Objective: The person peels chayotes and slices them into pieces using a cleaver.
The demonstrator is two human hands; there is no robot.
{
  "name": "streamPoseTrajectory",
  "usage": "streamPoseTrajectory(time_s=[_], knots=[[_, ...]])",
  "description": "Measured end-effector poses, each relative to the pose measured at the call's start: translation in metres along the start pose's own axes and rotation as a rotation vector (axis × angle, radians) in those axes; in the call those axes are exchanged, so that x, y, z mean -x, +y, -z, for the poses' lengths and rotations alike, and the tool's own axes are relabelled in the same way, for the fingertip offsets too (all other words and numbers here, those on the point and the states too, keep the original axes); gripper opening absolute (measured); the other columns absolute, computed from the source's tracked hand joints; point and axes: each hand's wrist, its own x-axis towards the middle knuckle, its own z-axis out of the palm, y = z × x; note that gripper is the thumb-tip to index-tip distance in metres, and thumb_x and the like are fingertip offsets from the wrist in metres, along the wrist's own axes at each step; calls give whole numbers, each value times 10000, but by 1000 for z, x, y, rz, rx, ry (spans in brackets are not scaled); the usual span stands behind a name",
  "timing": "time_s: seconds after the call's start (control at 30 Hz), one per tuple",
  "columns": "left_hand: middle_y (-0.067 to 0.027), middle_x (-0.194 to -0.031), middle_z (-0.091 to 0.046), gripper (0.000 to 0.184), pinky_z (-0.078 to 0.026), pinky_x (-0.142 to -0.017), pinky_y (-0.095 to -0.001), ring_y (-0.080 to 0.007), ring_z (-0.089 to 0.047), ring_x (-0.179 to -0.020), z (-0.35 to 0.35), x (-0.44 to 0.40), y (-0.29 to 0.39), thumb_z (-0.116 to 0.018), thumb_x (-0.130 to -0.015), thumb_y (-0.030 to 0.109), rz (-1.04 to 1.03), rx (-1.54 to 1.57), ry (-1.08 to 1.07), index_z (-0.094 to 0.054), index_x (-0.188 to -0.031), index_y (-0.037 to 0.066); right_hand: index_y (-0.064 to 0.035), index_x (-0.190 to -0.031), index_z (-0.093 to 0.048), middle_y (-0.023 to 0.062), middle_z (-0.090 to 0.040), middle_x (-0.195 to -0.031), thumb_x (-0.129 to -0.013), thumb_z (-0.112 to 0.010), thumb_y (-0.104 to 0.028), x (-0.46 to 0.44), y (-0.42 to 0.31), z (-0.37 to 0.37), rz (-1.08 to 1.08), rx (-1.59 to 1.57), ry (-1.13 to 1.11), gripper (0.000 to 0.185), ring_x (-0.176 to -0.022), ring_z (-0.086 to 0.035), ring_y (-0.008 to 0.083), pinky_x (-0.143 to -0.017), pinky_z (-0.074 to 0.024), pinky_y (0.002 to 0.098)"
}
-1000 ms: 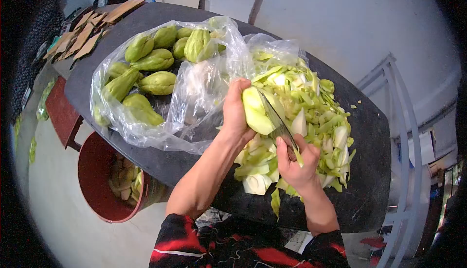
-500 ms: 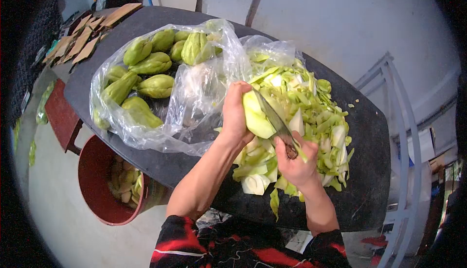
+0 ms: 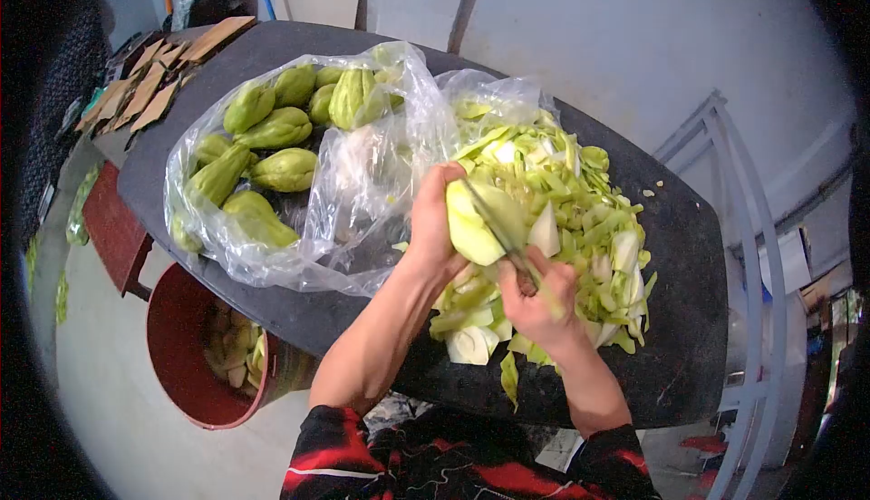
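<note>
My left hand point(image 3: 435, 223) is wrapped round a peeled, pale green chayote point(image 3: 471, 225), held up over the dark table. In my right hand point(image 3: 546, 305) is a knife point(image 3: 497, 219), its blade lying along the right side of the chayote. Motion blurs the knife, and my fingers cover most of its handle. Beneath both hands spreads a heap of green peelings point(image 3: 580, 219), with paler slices among them. Whole unpeeled chayotes point(image 3: 276, 128) rest in an open clear plastic bag point(image 3: 349, 255) to the left.
Below the left edge of the black table point(image 3: 675, 319) stands a red-brown bucket point(image 3: 172, 355) with pale cut pieces inside. A reddish stool point(image 3: 113, 228) is beside it. Cardboard pieces point(image 3: 149, 83) lie at the back left; a grey metal railing point(image 3: 757, 255) rises at the right.
The knife and my right hand have shifted slightly up and left along the chayote. The chayote is tilted a little differently in my left hand. The whole view has moved slightly.
</note>
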Motion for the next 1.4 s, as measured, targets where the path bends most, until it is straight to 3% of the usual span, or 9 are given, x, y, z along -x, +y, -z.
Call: streamPoseTrajectory(time_s=[0.07, 0.17, 0.2, 0.4, 0.57, 0.63, 0.73, 0.83, 1.4], knots=[[-41, -750, -568, 142, -519, -572, -346, -181, -589, -636, -17, 13, 7, -486, -929, 274, 158, 71, 57, -505, -920, 134, 27, -792, -623, 105, -570, -578, -807, -669, -52, -2, 0, -5, 61, 30, 34, 92, -450, -570, 211, -442, -420, 328], [-42, -757, -574, 162, -523, -586, -353, -193, -589, -633, 1, 0, -1, -509, -920, 297, -45, -42, -7, -513, -925, 135, 27, -769, -611, 92, -564, -567, -784, -692, -55, -5, -6, -7, 184, 80, 193, 116, -429, -555, 225, -426, -411, 333], [-40, -743, -568, 164, -517, -579, -346, -190, -582, -627, 3, -6, 0, -507, -924, 298, -220, -192, 1, -515, -928, 134, 46, -812, -617, 92, -570, -563, -773, -689, -53, -6, 3, -1, 113, 16, -16, 128, -429, -556, 230, -431, -413, 335], [-54, -733, -585, 145, -506, -556, -337, -172, -587, -625, -12, 9, 2, -475, -944, 277, 137, 115, 17, -514, -932, 138, 44, -839, -612, 102, -567, -553, -784, -634, -57, -2, -6, -8, -60, -41, 42, 117, -425, -555, 240, -451, -428, 349], [-23, -833, -454, 65, -436, -660, -285, -131, -464, -722, -4, 1, -4, -462, -868, 130, -114, -67, 36, -501, -893, 84, 20, -860, -633, 77, -554, -546, -791, -626, -29, -5, -3, -3, 23, -7, 39, 84, -431, -554, 178, -444, -418, 318], [-57, -761, -592, 180, -517, -607, -330, -185, -598, -670, 4, -7, -10, -489, -941, 296, -99, -76, 19, -523, -925, 120, 11, -880, -647, 54, -561, -545, -800, -627, -21, -4, 0, -1, 84, 44, 70, 89, -437, -553, 145, -440, -411, 303], [-86, -892, -638, 288, -538, -723, -325, -192, -631, -772, 6, -9, 11, -607, -869, 324, -22, -207, -323, -572, -965, 55, 25, -988, -641, 17, -638, -655, -853, -631, -57, -16, -6, 36, -472, -305, -89, 158, -556, -576, 78, -513, -460, 262], [-94, -976, -689, 461, -534, -801, -286, -167, -660, -851, 5, 0, 31, -790, -757, 201, 44, -465, -536, -640, -1119, -42, 18, -937, -644, -10, -589, -611, -865, -633, -43, -22, 1, 68, -632, -549, -231, 95, -487, -520, 59, -433, -403, 254], [-125, -1038, -702, 654, -540, -839, -291, -139, -666, -898, -12, 18, 16, -892, -590, 36, 2, -493, -472, -625, -1173, -88, -29, -1027, -572, 24, -611, -686, -821, -675, 29, -16, 23, 47, -522, -636, -196, 237, -433, -504, 72, -380, -371, 249]])
